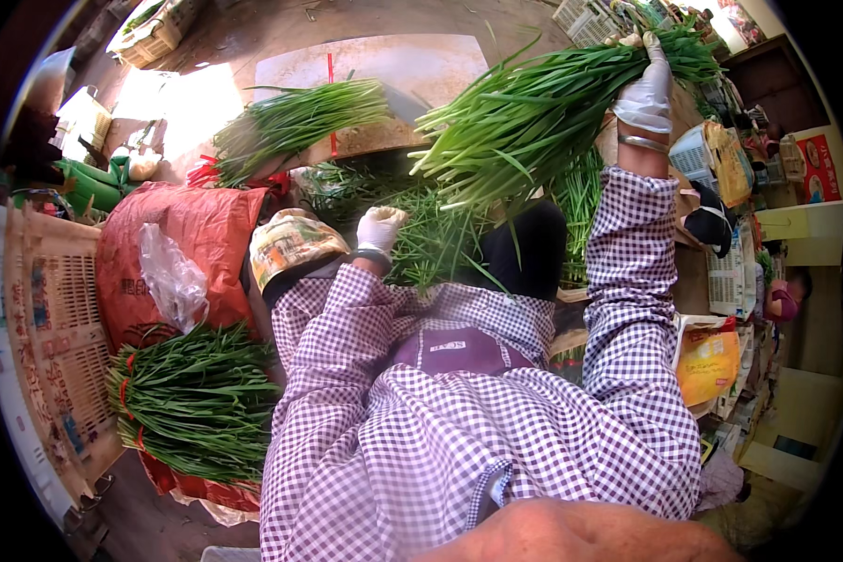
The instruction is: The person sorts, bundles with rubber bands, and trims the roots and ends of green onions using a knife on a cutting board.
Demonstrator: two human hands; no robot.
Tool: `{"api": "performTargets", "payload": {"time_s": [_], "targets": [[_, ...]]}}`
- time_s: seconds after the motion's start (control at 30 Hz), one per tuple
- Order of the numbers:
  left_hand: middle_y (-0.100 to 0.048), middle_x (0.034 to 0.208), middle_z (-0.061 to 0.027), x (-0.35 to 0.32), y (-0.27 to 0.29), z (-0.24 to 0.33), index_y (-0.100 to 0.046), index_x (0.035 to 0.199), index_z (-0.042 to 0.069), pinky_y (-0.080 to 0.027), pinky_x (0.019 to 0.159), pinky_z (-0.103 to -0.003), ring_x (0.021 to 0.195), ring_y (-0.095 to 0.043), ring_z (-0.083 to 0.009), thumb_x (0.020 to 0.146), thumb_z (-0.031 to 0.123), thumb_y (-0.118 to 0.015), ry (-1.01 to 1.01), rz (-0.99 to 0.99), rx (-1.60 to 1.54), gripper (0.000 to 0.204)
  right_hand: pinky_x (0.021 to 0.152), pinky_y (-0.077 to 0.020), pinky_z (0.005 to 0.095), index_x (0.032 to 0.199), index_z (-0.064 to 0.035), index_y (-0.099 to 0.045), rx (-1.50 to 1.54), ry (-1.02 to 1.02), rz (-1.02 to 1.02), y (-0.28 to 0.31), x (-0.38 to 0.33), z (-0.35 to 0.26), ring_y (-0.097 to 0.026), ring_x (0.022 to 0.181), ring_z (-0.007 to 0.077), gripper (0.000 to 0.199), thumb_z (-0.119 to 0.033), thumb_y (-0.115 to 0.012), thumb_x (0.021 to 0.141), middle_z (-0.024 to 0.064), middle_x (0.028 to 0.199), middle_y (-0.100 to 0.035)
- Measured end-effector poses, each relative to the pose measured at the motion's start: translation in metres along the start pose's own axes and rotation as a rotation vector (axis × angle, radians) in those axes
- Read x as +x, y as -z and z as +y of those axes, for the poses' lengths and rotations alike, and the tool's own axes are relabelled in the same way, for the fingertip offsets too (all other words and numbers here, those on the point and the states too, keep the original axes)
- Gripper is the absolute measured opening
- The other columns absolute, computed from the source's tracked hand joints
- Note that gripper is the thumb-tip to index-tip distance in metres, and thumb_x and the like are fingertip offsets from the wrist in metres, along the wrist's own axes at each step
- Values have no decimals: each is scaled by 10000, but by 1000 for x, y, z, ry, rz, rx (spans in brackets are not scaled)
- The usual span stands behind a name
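I'm seeing right hand (644,94) gripping, lifting big chive bunch (534,117); left hand (380,229) curled, pressing into loose chives (431,239). Two tied bundles (197,398) finished, plenty left.

A red sack (192,253) lies left with a clear plastic bag (170,276) on it, a yellow bag (707,361) right.

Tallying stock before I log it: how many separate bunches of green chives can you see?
3 clear bunches: one raised in the right hand, one on the board ahead, one at lower left. Loose chives lie by the left hand; more may be hidden.
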State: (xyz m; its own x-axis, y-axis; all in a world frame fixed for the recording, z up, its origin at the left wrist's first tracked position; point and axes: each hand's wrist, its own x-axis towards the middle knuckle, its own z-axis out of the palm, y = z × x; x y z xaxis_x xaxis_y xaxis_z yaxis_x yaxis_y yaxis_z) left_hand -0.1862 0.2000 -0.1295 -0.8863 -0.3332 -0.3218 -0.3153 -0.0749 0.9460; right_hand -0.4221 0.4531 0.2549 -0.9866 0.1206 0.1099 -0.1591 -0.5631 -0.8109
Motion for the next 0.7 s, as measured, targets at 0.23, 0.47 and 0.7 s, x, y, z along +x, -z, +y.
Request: {"api": "performTargets", "payload": {"time_s": [0.23,0.47,0.7], "targets": [[-723,926,-77,-16,-36,37,-712,1036,-5,-489,778,-259,834,-646,-145,915,283,-666,-110,-131,-166,316,756,-536,451,814,-15,-594,64,-44,-3,7,3,0,-617,730,322,261,-240,-585,947,141,765,-632],[-603,1266,-202,-3,-50,26,-644,1241,112,-502,927,-359,1093,-624,-328,856,282,-683,39,-528,629,423,767,-541,450,812,-50,-613,-57,18,112,-2,7,13,-635,721,299,204,-218,-612,927,118,755,-649],[-437,1455,-141,-41,-74,41,-490,1379,70,-345,1073,-373,1369,-356,-259,904,292,-574,109,-362,-521,531,594,-452,267,800,-181,-617,82,122,-64,-23,-30,25,-548,634,111,119,-236,-634,905,-52,705,-588]]}}
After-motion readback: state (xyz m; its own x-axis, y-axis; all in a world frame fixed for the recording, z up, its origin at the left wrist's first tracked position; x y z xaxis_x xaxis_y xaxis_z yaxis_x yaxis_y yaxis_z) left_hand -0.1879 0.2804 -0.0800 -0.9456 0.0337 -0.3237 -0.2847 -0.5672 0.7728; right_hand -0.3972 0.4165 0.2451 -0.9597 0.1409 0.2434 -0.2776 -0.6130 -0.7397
